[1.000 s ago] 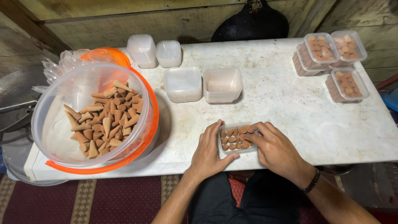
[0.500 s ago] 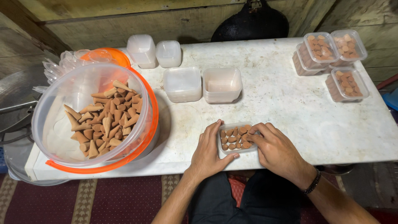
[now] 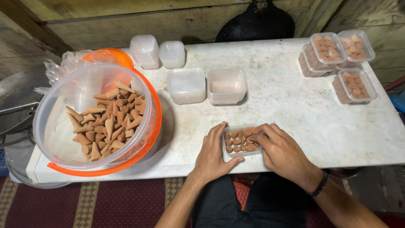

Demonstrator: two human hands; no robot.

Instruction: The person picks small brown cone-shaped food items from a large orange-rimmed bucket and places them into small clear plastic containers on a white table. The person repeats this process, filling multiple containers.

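A small clear plastic tray (image 3: 239, 141), thin-walled and rectangular, sits at the near edge of a worn white table (image 3: 295, 109), its long axis running left to right. It is packed with short brown cones (image 3: 236, 142), matte and clay-like, standing close together. The left hand (image 3: 213, 156) lies flat against the tray's left side, fingers loosely spread; the right hand (image 3: 282, 151) curls over its right end, fingertips on the cones. To the left stands a big clear tub (image 3: 90, 116) with an orange rim, holding a loose heap of cones. Empty trays (image 3: 206, 85) stand beyond, filled ones (image 3: 337, 59) at far right.
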